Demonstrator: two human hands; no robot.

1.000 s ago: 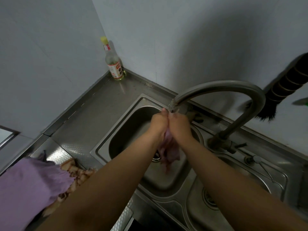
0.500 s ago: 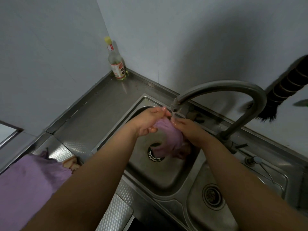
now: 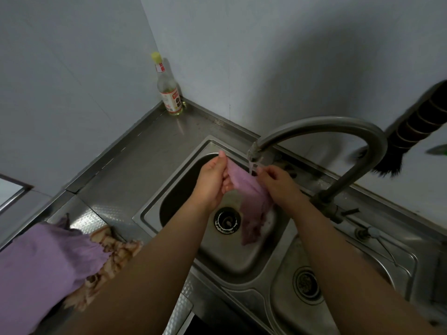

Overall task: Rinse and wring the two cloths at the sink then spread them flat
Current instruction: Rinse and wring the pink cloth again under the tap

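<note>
The limp, soaked purple cloth (image 3: 244,187), likely heavy and slippery, is pinched at its top edge between left hand (image 3: 211,182) and right hand (image 3: 278,183).

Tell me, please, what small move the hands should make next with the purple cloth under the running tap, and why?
Probably shift the cloth a little rightward so the stream wets its middle. The left hand and right hand hold it stretched over the sink, but water from the tap strikes only near its right edge.

Steel counter (image 3: 135,165) bears bottle (image 3: 169,93), cloths (image 3: 48,267).
</note>
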